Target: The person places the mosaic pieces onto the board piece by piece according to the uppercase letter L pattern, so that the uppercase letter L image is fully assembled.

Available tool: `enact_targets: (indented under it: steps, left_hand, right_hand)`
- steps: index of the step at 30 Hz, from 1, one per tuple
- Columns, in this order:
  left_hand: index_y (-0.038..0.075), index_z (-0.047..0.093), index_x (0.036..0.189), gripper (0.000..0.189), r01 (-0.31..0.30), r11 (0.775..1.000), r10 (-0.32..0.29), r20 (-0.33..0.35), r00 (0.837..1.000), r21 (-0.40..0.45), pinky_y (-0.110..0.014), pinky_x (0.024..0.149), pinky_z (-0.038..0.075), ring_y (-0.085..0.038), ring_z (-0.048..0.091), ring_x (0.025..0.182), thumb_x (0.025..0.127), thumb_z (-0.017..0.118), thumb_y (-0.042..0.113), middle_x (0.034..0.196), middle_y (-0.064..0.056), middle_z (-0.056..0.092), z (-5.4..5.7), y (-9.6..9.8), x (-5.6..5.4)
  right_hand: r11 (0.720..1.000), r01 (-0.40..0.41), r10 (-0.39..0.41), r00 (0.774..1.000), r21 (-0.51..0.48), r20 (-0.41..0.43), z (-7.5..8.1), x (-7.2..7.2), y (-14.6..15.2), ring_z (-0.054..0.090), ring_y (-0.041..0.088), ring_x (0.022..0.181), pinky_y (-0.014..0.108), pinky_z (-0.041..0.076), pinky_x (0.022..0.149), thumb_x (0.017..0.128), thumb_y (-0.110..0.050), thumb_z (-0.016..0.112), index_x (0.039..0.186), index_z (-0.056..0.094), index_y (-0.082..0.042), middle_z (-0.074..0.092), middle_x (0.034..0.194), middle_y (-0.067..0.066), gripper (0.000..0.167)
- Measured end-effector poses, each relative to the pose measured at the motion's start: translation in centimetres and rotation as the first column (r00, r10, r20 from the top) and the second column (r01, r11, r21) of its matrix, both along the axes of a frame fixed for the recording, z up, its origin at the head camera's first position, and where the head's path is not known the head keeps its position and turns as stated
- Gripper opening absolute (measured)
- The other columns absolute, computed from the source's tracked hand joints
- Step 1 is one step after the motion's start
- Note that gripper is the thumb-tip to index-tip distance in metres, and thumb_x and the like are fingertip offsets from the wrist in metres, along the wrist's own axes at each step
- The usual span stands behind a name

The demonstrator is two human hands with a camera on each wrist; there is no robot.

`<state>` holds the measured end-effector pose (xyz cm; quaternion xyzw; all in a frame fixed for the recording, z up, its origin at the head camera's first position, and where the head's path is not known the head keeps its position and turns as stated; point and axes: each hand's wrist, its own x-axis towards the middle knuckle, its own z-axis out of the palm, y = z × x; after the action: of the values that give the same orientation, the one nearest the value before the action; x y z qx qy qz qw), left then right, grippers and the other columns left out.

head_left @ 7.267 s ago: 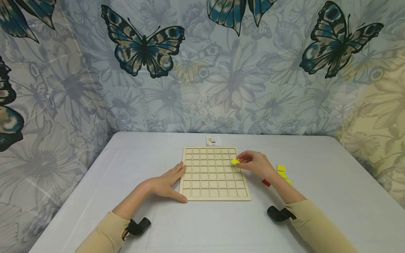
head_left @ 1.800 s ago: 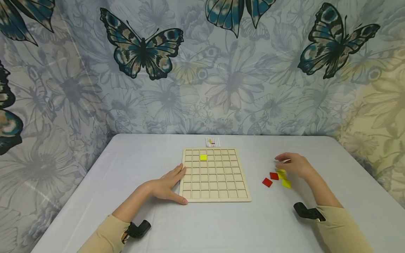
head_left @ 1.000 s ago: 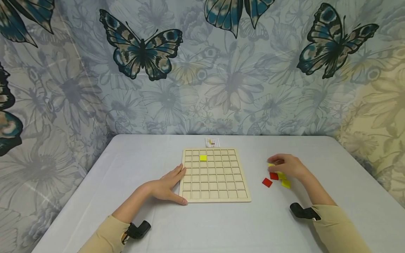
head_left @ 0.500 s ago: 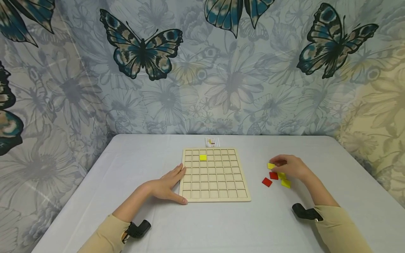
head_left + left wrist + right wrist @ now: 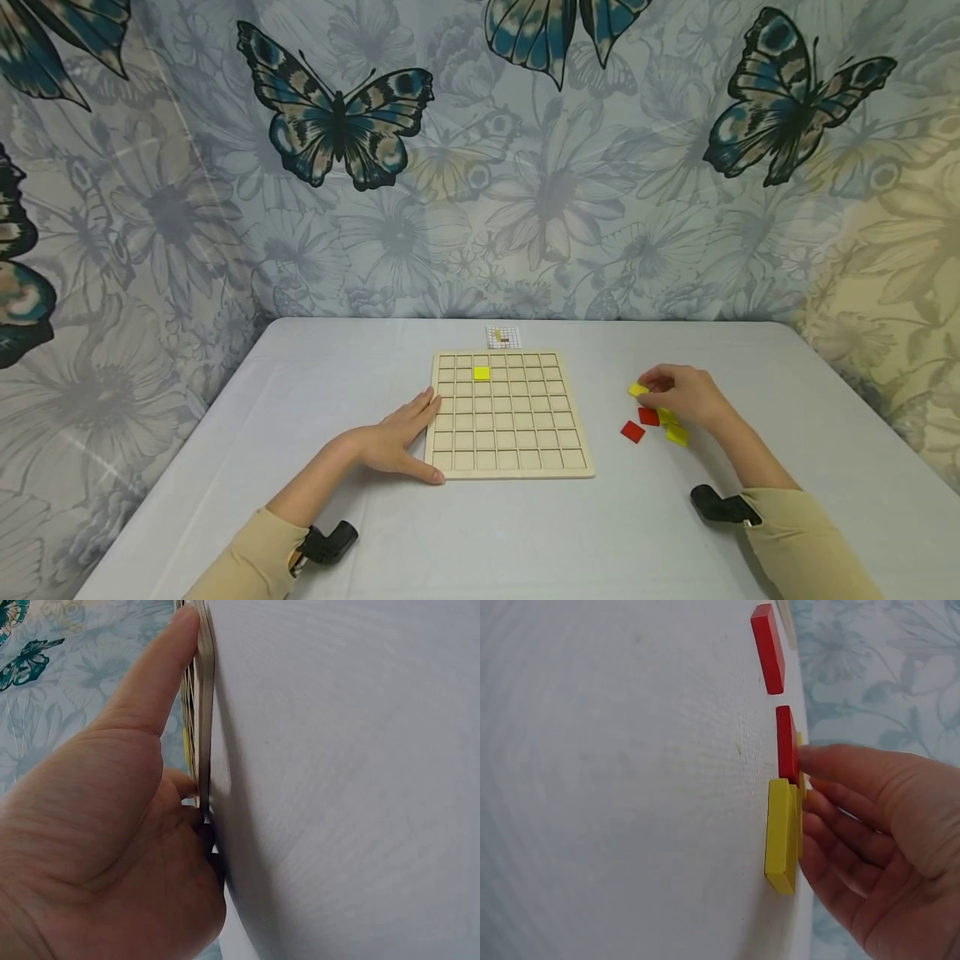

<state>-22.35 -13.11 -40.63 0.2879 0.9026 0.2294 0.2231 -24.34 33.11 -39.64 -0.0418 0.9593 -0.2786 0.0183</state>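
Beige sleeves (image 5: 251, 552) are worn with black, bent wrist cameras (image 5: 330, 543).

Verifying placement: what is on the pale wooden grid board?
One flat yellow square tile, second row from the far edge, third column from left. It covers its cell's floor; the bare left hand hides part of the board at its left rim.

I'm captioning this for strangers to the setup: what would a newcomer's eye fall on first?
The large blue, black and cream butterflies printed on the pale floral backdrop, behind the white-covered table, would probably catch it first. Next, the bright yellow square tile sitting in the second row from the far edge of the pale wooden grid board. To the board's right, the right hand pinches another yellow tile near two red square tiles.
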Motion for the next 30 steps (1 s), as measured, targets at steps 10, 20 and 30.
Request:
enact_targets:
  steps: [10, 20, 30]
  left_hand:
    - [0.003, 0.004, 0.156, 0.117, 0.007, 1.000, -0.007, -0.014, 1.000, -0.007, -0.050, 0.117, 0.009, -0.029, -0.004, 0.148, 0.079, 0.074, 0.057, 0.162, -0.015, -0.008, -0.2, 0.0, 0.0]
    - [0.004, 0.004, 0.157, 0.118, 0.007, 1.000, -0.007, -0.011, 1.000, -0.006, -0.049, 0.117, 0.009, -0.028, -0.005, 0.148, 0.079, 0.074, 0.058, 0.162, -0.014, -0.008, -0.3, -0.1, -0.1]
    - [0.004, 0.003, 0.157, 0.117, 0.004, 1.000, -0.004, -0.006, 1.000, -0.004, -0.049, 0.118, 0.008, -0.028, -0.005, 0.148, 0.079, 0.074, 0.057, 0.162, -0.014, -0.009, -0.3, -0.1, -0.1]
  right_hand:
    - [0.997, 0.003, -0.005, 1.000, -0.071, -0.015, 0.1, 0.0, -1.1, 0.060, 0.025, 0.091, 0.029, 0.051, 0.071, 0.085, -0.029, 0.076, 0.113, 0.067, -0.001, 0.067, 0.099, 0.009, 0.040]
    - [0.987, 0.020, -0.019, 1.000, -0.161, 0.009, -0.1, -0.5, -2.7, 0.061, 0.024, 0.095, 0.029, 0.052, 0.077, 0.087, -0.033, 0.074, 0.117, 0.066, -0.003, 0.067, 0.105, 0.009, 0.043]
    - [0.978, -0.028, 0.034, 0.999, -0.208, 0.026, -0.2, -0.6, -4.7, 0.064, 0.019, 0.096, 0.032, 0.048, 0.079, 0.084, -0.039, 0.076, 0.116, 0.068, -0.007, 0.069, 0.103, 0.004, 0.046]
